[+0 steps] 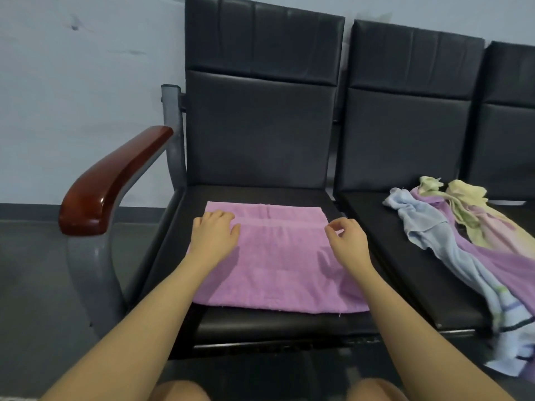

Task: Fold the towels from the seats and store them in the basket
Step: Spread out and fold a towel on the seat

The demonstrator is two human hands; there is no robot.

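A purple towel [278, 256] lies flat on the cushion of the left seat [260, 325], folded into a rough rectangle. Its long axis runs left to right across the seat, with one long edge toward the backrest and the other toward the seat's front lip. A fold line or woven band crosses it parallel to the far edge. No label, brand or writing can be read on it.

The left hand [214, 233] rests palm down on the towel's far left corner, fingers [223, 217] straight and spread lightly, pressing the cloth flat. The right hand [347, 238] is at the towel's right edge near the far corner, its fingers curled with thumb and forefinger close together; whether they actually pinch the cloth cannot be told.

On the next seat [405, 273] to the right lies a loose heap of unfolded towels: a light blue towel [451, 256] stretched diagonally from the seat's back toward its front edge and hanging over it, a second purple towel [503, 264] beside it, and a yellow towel [466, 198] crumpled at the back. The blue one shows dark stripes near its hanging end.

A glossy brown armrest [107, 186] on a grey metal frame [92, 273] stands left of the first seat, with a pale wall [86, 82] behind.
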